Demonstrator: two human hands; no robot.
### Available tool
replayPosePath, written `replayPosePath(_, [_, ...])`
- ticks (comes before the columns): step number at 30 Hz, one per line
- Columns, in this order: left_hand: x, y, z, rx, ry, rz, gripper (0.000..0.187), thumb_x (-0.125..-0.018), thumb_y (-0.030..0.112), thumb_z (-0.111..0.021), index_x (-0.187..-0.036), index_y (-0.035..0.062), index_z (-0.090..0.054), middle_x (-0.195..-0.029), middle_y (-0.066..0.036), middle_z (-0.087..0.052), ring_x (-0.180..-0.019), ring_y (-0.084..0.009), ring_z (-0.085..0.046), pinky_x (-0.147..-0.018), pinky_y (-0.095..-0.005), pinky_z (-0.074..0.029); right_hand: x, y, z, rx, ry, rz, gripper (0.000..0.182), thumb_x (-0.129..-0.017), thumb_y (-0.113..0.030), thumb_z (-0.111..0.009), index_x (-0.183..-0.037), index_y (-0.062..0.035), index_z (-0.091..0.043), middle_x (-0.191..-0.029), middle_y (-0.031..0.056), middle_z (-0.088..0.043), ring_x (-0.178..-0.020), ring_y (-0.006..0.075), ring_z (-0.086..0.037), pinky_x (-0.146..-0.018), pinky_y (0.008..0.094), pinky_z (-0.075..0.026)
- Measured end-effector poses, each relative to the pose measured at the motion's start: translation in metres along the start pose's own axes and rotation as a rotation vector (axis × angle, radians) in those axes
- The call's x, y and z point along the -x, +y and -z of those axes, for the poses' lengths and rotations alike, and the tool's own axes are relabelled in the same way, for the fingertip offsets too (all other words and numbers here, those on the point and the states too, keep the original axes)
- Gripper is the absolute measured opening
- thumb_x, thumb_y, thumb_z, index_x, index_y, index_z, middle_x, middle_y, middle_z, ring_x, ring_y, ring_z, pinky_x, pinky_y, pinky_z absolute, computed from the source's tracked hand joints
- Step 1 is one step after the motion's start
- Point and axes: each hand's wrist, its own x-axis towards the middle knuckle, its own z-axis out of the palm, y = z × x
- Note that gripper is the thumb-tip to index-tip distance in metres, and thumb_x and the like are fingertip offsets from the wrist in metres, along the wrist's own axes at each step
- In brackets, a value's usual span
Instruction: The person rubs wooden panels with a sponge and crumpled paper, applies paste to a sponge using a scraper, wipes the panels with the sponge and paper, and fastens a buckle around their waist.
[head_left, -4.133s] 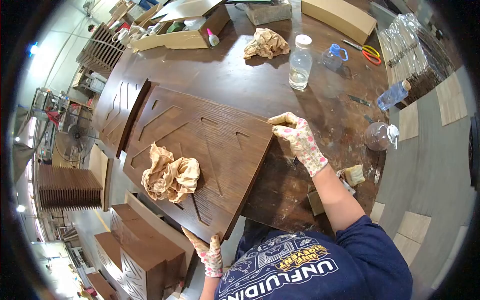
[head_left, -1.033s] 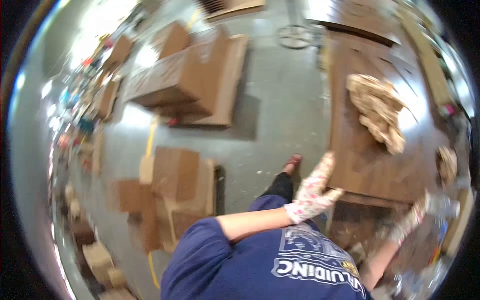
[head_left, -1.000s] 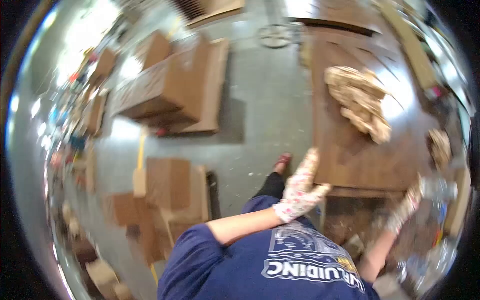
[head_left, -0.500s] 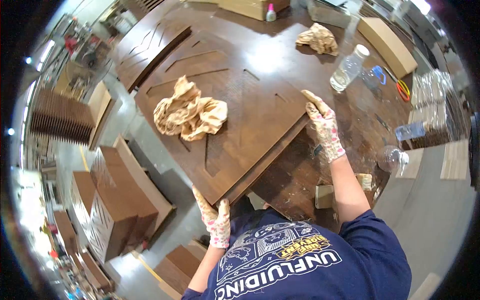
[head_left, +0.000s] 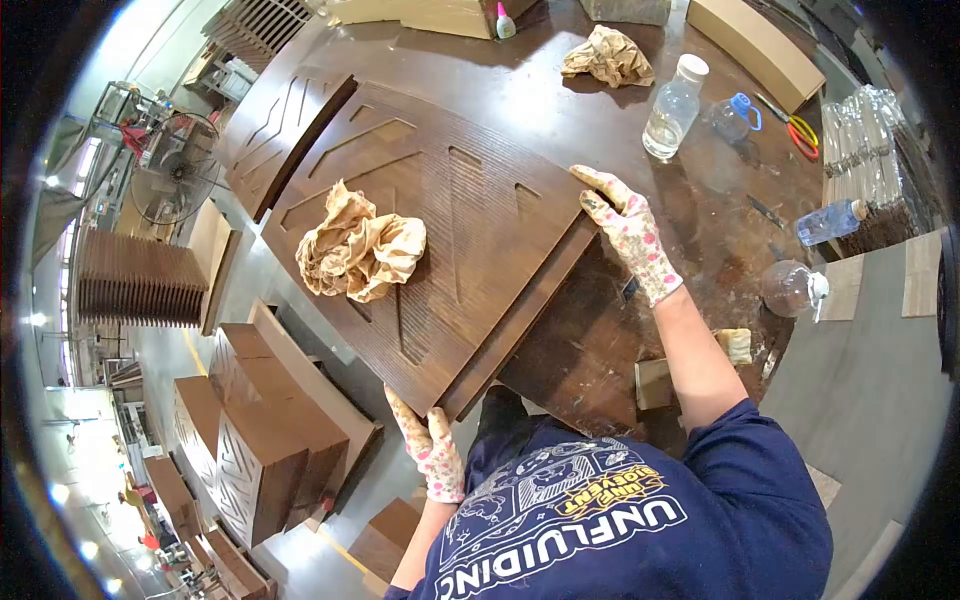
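A dark brown wooden panel (head_left: 490,270) with slanted grooves lies on top of what looks like another panel, their near edges slightly offset. My right hand (head_left: 636,240), in a flowered glove, grips the panel's right corner. At the near left corner, my left hand (head_left: 432,452), gloved alike, holds the panel with its fingers around the edge; the undersides of both grips are hidden. Crumpled brown paper (head_left: 362,245) rests on the panel's left half. Another grooved panel (head_left: 283,125) lies just beyond it.
On the dark worktable (head_left: 700,215) stand a clear bottle (head_left: 672,115) and a blue-capped bottle (head_left: 730,120), near scissors (head_left: 800,137) and more crumpled paper (head_left: 608,58). Stacked brown boards (head_left: 135,278) and slotted brown pieces (head_left: 265,430) stand on the left. A fan (head_left: 178,170) is behind them.
The whole view has shifted, and the table things appear a little farther left and higher. Both hands stay on the same panel corners, and the paper stays on the panel.
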Motion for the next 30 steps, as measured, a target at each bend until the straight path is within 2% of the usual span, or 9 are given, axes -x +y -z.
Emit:
replayPosePath(3, [0.002, 0.002, 0.005, 0.121, -0.130, -0.111, 0.088, -0.087, 0.040, -0.069, -0.151, 0.0035, -0.020, -0.150, -0.016, -0.033, -0.137, -0.0248, -0.032, -0.112, -0.0392, -0.028, 0.000, 0.011, 0.015, 0.107, 0.009, 0.081, 0.040, -0.090, -0.003, -0.061, -0.129, -0.0007, -0.056, -0.126, 0.0069, -0.061, -0.120, 0.0150, -0.052, -0.105, 0.0291, -0.037])
replayPosePath(4, [0.005, -0.008, 0.003, 0.219, -0.101, -0.006, 0.099, -0.079, 0.045, -0.077, -0.151, 0.0045, -0.022, -0.146, -0.015, -0.038, -0.135, -0.0244, -0.036, -0.110, -0.0390, -0.031, -0.001, 0.011, 0.016, 0.100, -0.019, 0.081, 0.040, -0.090, -0.005, -0.062, -0.129, -0.0006, -0.056, -0.126, 0.0068, -0.061, -0.119, 0.0150, -0.052, -0.104, 0.0290, -0.037])
replayPosePath(7, [0.009, -0.008, 0.004, 0.190, -0.074, 0.140, 0.097, -0.079, 0.040, -0.079, -0.151, 0.0057, -0.023, -0.143, -0.014, -0.042, -0.131, -0.0236, -0.041, -0.107, -0.0368, -0.035, 0.003, 0.008, 0.018, 0.078, -0.086, 0.062, 0.040, -0.090, -0.010, -0.064, -0.128, -0.0003, -0.057, -0.125, 0.0066, -0.061, -0.117, 0.0151, -0.053, -0.103, 0.0288, -0.038])
replayPosePath(8, [0.007, -0.004, 0.001, 0.194, -0.047, 0.050, 0.084, -0.083, 0.019, -0.076, -0.150, 0.0043, -0.028, -0.137, -0.013, -0.047, -0.119, -0.0199, -0.049, -0.099, -0.0311, -0.041, 0.003, 0.012, 0.016, 0.097, -0.044, 0.087, 0.040, -0.089, -0.013, -0.067, -0.126, -0.0008, -0.058, -0.122, 0.0069, -0.062, -0.114, 0.0140, -0.055, -0.101, 0.0276, -0.040])
replayPosePath(12, [0.009, -0.018, -0.005, 0.290, 0.025, 0.222, 0.079, -0.081, 0.017, -0.077, -0.146, 0.0026, -0.034, -0.138, -0.012, -0.046, -0.126, -0.0218, -0.046, -0.105, -0.0346, -0.037, 0.003, 0.028, 0.009, 0.071, 0.066, 0.098, 0.032, -0.088, -0.011, -0.069, -0.118, 0.0000, -0.062, -0.116, 0.0047, -0.064, -0.106, 0.0117, -0.058, -0.095, 0.0249, -0.043])
replayPosePath(20, [0.020, -0.024, -0.004, -0.051, -0.077, 0.016, 0.104, -0.075, 0.035, -0.083, -0.150, -0.0010, -0.020, -0.145, -0.017, -0.039, -0.134, -0.0233, -0.038, -0.111, -0.0363, -0.029, 0.019, 0.025, 0.020, -0.033, -0.043, 0.058, 0.053, -0.088, -0.019, -0.071, -0.133, -0.0007, -0.051, -0.128, 0.0058, -0.059, -0.116, 0.0134, -0.053, -0.102, 0.0289, -0.040])
replayPosePath(24, [0.019, -0.030, -0.010, 0.144, -0.080, 0.086, 0.101, -0.073, 0.027, -0.085, -0.148, -0.0022, -0.024, -0.145, -0.016, -0.040, -0.131, -0.0225, -0.042, -0.109, -0.0363, -0.033, 0.020, 0.020, 0.016, -0.007, 0.018, -0.060, 0.057, -0.085, -0.023, -0.074, -0.132, -0.0002, -0.053, -0.127, 0.0072, -0.060, -0.117, 0.0146, -0.053, -0.102, 0.0291, -0.039])
replayPosePath(28, [0.022, -0.035, -0.017, 0.148, 0.038, 0.053, 0.084, -0.076, 0.019, -0.083, -0.144, 0.0010, -0.037, -0.125, -0.011, -0.057, -0.110, -0.0178, -0.055, -0.098, -0.0320, -0.043, 0.017, 0.039, 0.014, 0.019, 0.095, 0.017, 0.054, -0.083, -0.023, -0.075, -0.129, -0.0005, -0.056, -0.124, 0.0087, -0.062, -0.116, 0.0151, -0.054, -0.101, 0.0292, -0.039])
replayPosePath(30, [0.022, -0.029, -0.018, 0.216, 0.021, 0.196, 0.083, -0.078, 0.014, -0.080, -0.146, -0.0008, -0.033, -0.135, -0.013, -0.051, -0.120, -0.0205, -0.051, -0.103, -0.0335, -0.039, 0.014, 0.050, 0.014, 0.025, 0.125, 0.047, 0.053, -0.082, -0.023, -0.076, -0.126, -0.0008, -0.057, -0.121, 0.0087, -0.063, -0.114, 0.0148, -0.054, -0.101, 0.0291, -0.039])
